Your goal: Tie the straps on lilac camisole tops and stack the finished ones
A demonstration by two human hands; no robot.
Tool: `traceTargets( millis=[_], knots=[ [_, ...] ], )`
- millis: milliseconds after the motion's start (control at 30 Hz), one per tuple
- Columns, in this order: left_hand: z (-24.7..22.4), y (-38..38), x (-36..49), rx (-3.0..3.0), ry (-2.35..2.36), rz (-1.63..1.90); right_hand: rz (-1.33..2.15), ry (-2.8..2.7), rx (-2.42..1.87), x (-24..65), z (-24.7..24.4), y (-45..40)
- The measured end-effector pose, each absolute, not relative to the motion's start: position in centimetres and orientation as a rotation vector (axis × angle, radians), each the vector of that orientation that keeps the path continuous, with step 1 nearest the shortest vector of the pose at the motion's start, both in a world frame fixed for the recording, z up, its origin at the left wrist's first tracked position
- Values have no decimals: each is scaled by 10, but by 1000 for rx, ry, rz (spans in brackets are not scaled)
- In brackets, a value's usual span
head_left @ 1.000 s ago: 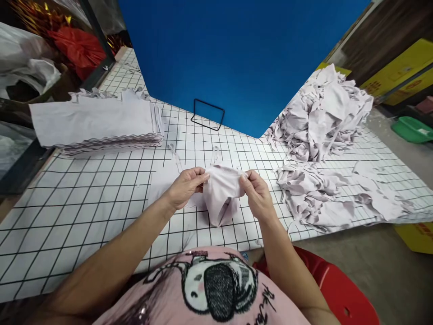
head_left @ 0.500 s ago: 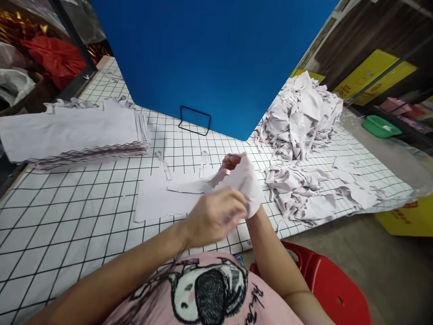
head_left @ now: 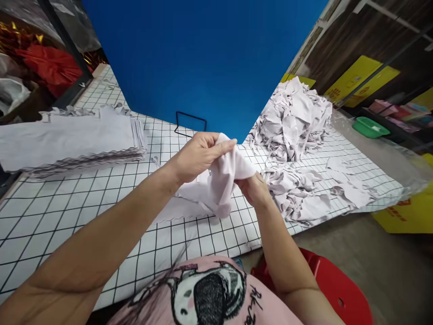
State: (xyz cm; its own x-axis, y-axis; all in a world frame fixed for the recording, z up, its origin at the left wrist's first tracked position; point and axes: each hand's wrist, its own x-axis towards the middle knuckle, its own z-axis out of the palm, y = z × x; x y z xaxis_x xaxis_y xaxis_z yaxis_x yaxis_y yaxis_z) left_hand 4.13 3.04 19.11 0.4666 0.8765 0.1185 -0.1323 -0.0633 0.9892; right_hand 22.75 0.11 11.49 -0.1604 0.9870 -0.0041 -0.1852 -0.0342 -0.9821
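Note:
A pale pinkish-white cloth piece (head_left: pixel 225 180) hangs bunched between my hands above the table. My left hand (head_left: pixel 203 153) pinches its upper edge between thumb and fingers. My right hand (head_left: pixel 253 187) grips the cloth's right side, with its fingertips partly hidden under the fabric. Below and to the left, a flat pale cloth (head_left: pixel 179 208) lies on the grid-patterned table cover (head_left: pixel 111 216), partly covered by my left hand and the held cloth.
Stacked cloth (head_left: pixel 67 140) is at the left. A large heap of pale pieces (head_left: pixel 294 117) and a smaller pile (head_left: pixel 294 194) lie at the right. A blue panel (head_left: pixel 203 58) stands ahead; a red stool (head_left: pixel 338 284) is at lower right.
My left hand has moved up and forward to the cloth's upper edge. The cloth, earlier draped over my right hand, now hangs in folds between both hands. The view has shifted slightly.

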Motion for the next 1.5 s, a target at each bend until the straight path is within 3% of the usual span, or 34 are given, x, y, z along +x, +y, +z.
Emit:
traceTargets(
  millis=[200,433,567,767,833,1000,1100,1333,1500],
  knots=[
    [205,39,47,1454,761,1107,1382,-1201,-843,221,128,-10],
    [225,42,38,1353,841,1075,956,-1290,-981,249,156,1],
    [233,46,31,1257,885,1172,920,-1287,-1009,269,166,2],
    [243,42,39,1210,859,1208,647,-1510,-1014,245,186,-9],
    [247,37,45,1176,823,1175,474,-1657,-1026,227,189,-11],
    [248,33,50,1008,776,1151,-335,-1794,-914,194,182,-8],
    [245,36,48,891,764,1142,-519,-1844,-892,192,177,-2],
    [242,37,42,792,639,1062,-511,-1886,-908,199,184,11],
    [215,25,21,1244,536,796,-109,-1743,-889,208,208,14]
  ],
)
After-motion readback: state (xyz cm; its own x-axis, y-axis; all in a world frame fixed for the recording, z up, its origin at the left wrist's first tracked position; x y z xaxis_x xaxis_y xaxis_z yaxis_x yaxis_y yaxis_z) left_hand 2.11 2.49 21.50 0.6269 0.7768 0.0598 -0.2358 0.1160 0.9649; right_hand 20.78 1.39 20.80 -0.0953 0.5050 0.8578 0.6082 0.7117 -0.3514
